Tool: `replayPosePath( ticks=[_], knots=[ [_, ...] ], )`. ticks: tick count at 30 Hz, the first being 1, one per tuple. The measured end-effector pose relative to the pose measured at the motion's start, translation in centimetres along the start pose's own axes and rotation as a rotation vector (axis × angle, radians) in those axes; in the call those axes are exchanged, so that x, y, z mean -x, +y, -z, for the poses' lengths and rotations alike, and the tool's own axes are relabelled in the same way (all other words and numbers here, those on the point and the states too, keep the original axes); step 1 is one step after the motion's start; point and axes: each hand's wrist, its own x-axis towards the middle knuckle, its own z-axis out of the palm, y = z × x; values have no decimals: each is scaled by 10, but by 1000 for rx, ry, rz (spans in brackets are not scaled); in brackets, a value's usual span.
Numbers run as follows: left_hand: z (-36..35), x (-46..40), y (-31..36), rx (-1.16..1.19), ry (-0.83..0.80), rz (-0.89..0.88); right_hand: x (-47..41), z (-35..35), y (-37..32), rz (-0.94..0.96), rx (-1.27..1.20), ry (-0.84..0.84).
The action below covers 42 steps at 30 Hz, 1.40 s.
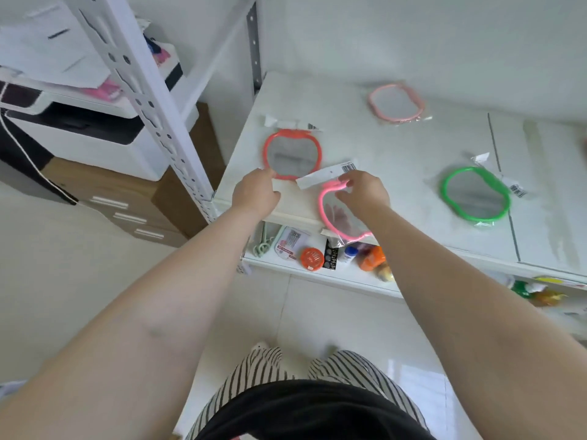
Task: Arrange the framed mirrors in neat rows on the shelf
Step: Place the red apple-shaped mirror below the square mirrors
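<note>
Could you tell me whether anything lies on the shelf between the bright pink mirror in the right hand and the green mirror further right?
Nothing visible does. The right hand holds the bright pink mirror at the front edge of the shelf, and the surface between it and the green mirror shows bare.

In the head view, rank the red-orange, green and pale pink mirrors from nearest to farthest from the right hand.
From the right hand:
1. red-orange mirror, just to its left, at the shelf's left end.
2. green mirror, off to its right.
3. pale pink mirror, at the back of the shelf.
</note>
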Motion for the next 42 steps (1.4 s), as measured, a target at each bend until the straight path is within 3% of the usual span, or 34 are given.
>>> replayPosePath(
  ticks=[17, 26, 30, 34, 38, 42],
  knots=[
    [-1, -93, -25, 22, -32, 44, -108, -12, -53, 2, 60, -102],
    [-24, -105, 26, 89, -112, -17, -130, -5, -32, -44, 94, -175],
    [-25, -109, 25, -7, 43, 168, -132, -14, -28, -90, 49, -186],
    [-25, -114, 13, 156, -36, 499, -133, -32, -32, -168, 128, -217],
    [-25, -118, 11, 273, -56, 557, -133, -44, -40, -142, 235, -218],
    [-20, -124, 1, 499, 8, 617, -144, -42, -50, -198, 48, -237]
  ],
)
